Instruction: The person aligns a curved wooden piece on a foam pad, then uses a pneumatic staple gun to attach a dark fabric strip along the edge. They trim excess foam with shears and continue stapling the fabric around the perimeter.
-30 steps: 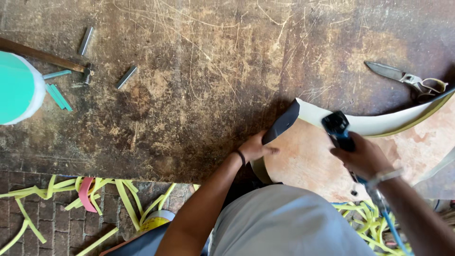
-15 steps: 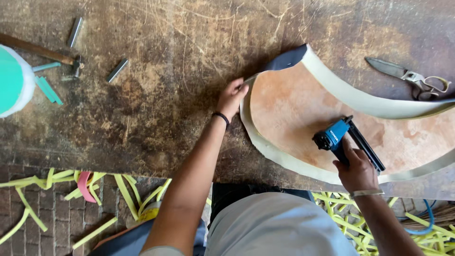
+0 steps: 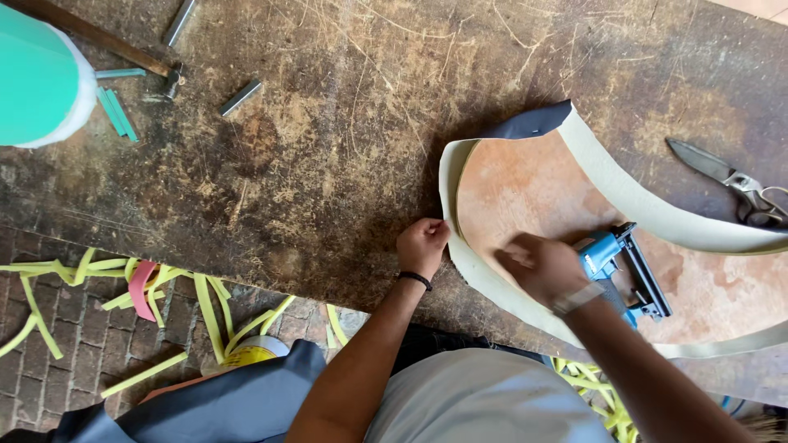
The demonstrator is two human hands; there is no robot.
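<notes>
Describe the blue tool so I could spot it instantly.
On the worn table lies a rounded wooden board edged with a pale strip. The stapler rests on that board, by the right hand. It alone is blue; the scissors beyond are bare metal.

table [image 3: 328,164]: worn, scratched, dark. scissors [image 3: 735,182] lie near its right edge. a teal-and-white container [image 3: 37,78] stands at its far left, with a hammer [image 3: 98,37], teal strips [image 3: 115,111] and metal staple sticks [image 3: 240,97] beside it. yellow offcuts [image 3: 123,283] lie on the brick floor [image 3: 74,377] below the table's near edge.
</notes>
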